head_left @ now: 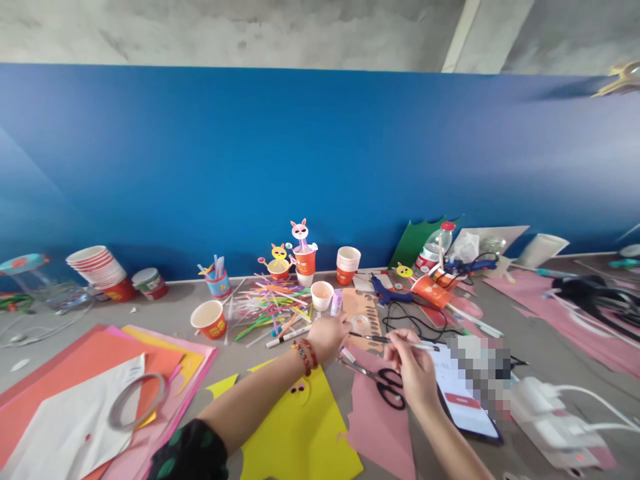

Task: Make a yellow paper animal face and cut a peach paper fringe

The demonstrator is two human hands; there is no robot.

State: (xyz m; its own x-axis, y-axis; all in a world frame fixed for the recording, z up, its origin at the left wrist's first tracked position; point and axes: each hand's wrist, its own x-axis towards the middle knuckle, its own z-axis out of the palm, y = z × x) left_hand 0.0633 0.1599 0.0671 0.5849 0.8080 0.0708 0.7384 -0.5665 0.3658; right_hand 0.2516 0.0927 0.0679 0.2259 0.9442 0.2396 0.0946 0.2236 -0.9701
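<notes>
My right hand (413,363) pinches a slim dark pen (377,339), which lies level and points left. The pen's left end reaches the fingertips of my left hand (327,339). My left fingers are bent together, and what they hold, if anything, is hidden. Beads circle that wrist. Just behind the left hand stand a purple glue stick (337,302) and a white paper cup (321,295). Scissors (391,387) with black handles lie between my hands on pink paper (377,427). Under my left forearm is a yellow sheet (300,433) with a small drawn face.
Several colored pipe cleaners (273,307) are heaped behind my left hand. Rabbit-headed cup figures (300,233) stand by the blue wall. A blue glue gun (390,292), a tablet (463,393) and a white power strip (560,420) lie right. Tape (114,407) rests on stacked paper.
</notes>
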